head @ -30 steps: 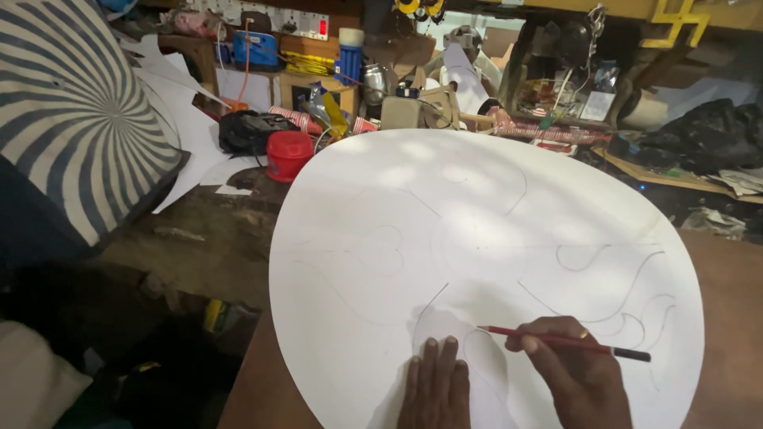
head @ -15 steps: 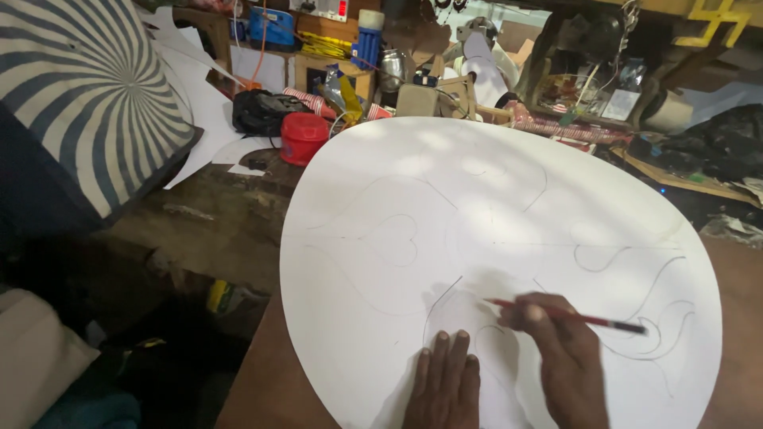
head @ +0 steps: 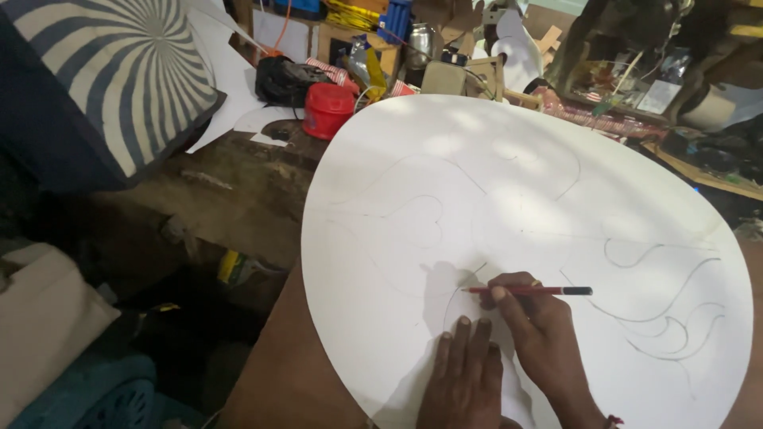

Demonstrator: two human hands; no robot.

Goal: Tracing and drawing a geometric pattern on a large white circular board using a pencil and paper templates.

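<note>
A large white oval board [head: 509, 199] with faint curved pencil lines lies on a brown table. My right hand [head: 532, 326] grips a red pencil [head: 528, 291] whose tip touches the board near its lower middle. My left hand [head: 465, 377] rests flat on the board just below the pencil tip, fingers together, holding the sheet down.
A red lidded container [head: 328, 110] stands past the board's far left edge beside a black object [head: 286, 79]. A round board painted with a black-and-white spiral [head: 119, 71] leans at the left. Cluttered shelves with tools line the back. A wooden bench [head: 230, 199] lies to the left.
The view has shifted so the board sits further right and closer. My right hand with the pencil has moved slightly left along a curved line; my left hand stays pressed beside it.
</note>
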